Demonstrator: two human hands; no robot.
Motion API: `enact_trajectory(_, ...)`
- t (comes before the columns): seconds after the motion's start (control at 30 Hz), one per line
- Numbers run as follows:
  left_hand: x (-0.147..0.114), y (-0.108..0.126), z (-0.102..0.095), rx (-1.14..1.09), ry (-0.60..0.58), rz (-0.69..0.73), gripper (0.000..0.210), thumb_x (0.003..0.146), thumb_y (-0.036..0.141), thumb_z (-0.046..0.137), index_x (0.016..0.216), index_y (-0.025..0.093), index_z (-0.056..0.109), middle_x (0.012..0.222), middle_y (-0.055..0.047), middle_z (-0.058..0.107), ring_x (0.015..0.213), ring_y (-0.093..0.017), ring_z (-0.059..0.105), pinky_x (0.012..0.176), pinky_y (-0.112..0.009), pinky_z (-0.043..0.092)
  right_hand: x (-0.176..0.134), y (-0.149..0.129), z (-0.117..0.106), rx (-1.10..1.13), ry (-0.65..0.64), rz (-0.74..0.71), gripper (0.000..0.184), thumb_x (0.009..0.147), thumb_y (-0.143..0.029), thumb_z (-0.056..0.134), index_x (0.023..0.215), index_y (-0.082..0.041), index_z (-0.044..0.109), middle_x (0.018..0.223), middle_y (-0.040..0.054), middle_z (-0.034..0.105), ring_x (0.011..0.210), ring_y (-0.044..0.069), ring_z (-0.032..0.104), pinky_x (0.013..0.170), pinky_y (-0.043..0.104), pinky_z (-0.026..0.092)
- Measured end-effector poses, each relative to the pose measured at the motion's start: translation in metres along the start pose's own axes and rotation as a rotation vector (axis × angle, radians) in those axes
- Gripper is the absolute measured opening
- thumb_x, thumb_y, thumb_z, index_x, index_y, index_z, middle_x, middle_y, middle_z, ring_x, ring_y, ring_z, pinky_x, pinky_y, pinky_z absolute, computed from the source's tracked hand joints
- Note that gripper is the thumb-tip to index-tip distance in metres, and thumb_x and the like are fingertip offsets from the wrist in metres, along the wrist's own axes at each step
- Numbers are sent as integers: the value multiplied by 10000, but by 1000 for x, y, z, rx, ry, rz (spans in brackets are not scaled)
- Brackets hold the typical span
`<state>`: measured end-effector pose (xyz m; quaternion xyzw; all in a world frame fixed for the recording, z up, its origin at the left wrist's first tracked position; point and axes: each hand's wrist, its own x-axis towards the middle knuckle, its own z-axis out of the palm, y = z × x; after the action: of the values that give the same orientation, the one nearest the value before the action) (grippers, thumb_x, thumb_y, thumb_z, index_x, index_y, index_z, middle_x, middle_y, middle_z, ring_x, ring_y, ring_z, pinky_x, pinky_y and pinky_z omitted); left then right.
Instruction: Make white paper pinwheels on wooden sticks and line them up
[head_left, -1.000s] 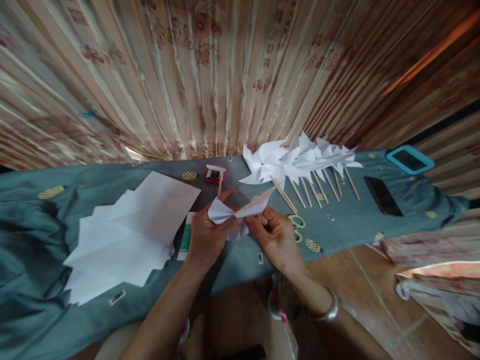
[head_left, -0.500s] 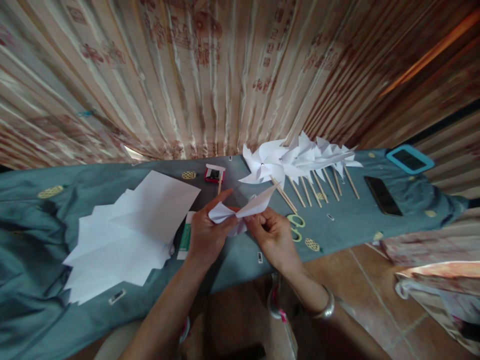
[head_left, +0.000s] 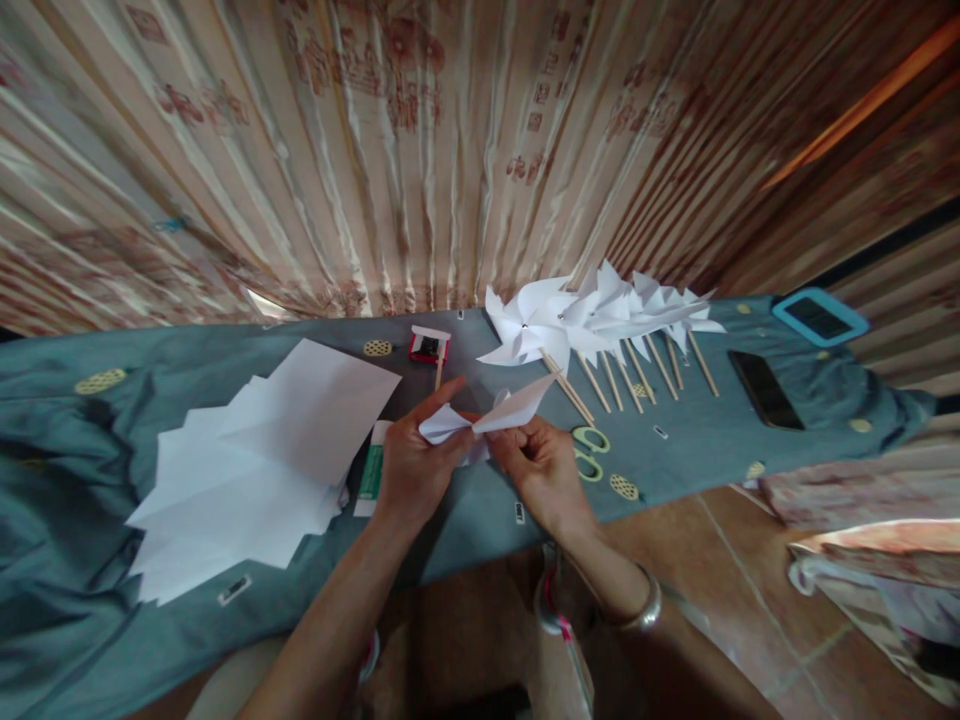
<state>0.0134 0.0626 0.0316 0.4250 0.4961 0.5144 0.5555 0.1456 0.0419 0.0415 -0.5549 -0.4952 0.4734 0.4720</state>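
Between my hands, above the table, is a white paper pinwheel (head_left: 517, 405) with its flaps bent toward the middle. My left hand (head_left: 416, 470) grips its left side, thumb and fingers closed on the paper. On the right side my right hand (head_left: 544, 470) pinches the paper near the centre, with its fingertips partly hidden. Whether a pin or stick is in the pinwheel, I cannot tell. Green-handled scissors (head_left: 592, 440) lie just right of my right hand. A green and white box (head_left: 370, 480) sits partly behind my left hand.
A fanned stack of white paper sheets (head_left: 255, 470) lies at the left. Behind my hands stands a small red box (head_left: 429, 347) with dark contents and a stick by it. Several finished pinwheels (head_left: 592, 315) on wooden sticks lie back right, near a black phone (head_left: 765, 390) and a blue-framed device (head_left: 820, 317).
The pinwheel's right flap has shifted slightly to the right and its folds have moved a little. Both hands keep nearly the same place and hold.
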Motion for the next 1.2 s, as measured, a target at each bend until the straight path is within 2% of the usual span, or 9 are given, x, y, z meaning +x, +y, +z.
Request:
enact_trajectory(0.47,1,-1,-1,77,7,14,544,627,196,741,1163,113,695,741,-36,766,635,-185,675,620,-258,534,2,10,-1,-1,-25,-18,437,765,-523,634,574,-218,386,487,-84,302,443,66,219,418,227,171)
enact_trajectory(0.7,4,-8,-1,90,44,63,540,617,268,787,1131,120,707,790,-38,763,699,-207,691,660,-280,543,1,12,-1,-82,40,-67,264,835,-396,601,684,-192,527,513,-82,354,469,81,288,455,230,223)
enact_trajectory(0.83,5,-9,-2,106,69,72,429,598,281,797,999,138,747,900,-61,766,787,-232,703,699,-293,552,0,8,-1,-174,97,-106,188,850,-338,594,741,-186,576,513,-81,400,476,91,356,486,232,282)
enact_trajectory(0.9,4,-8,-2,121,67,77,419,598,277,794,990,137,746,863,-55,762,763,-227,699,685,-290,549,0,7,-2,-201,115,-108,158,842,-324,610,771,-184,593,514,-83,416,479,93,377,502,232,305)
enact_trajectory(1.03,3,-7,-1,88,60,54,569,586,273,805,1125,123,704,786,-28,743,657,-181,666,644,-268,531,0,6,-4,-234,137,-103,154,835,-323,621,773,-184,596,524,-81,443,488,95,404,521,232,327)
enact_trajectory(1.2,1,-6,0,30,52,4,611,571,250,814,1157,130,690,728,-5,722,601,-153,638,611,-251,516,1,7,-5,-253,130,-117,200,832,-326,613,696,-190,560,515,-77,432,477,93,394,502,233,312)
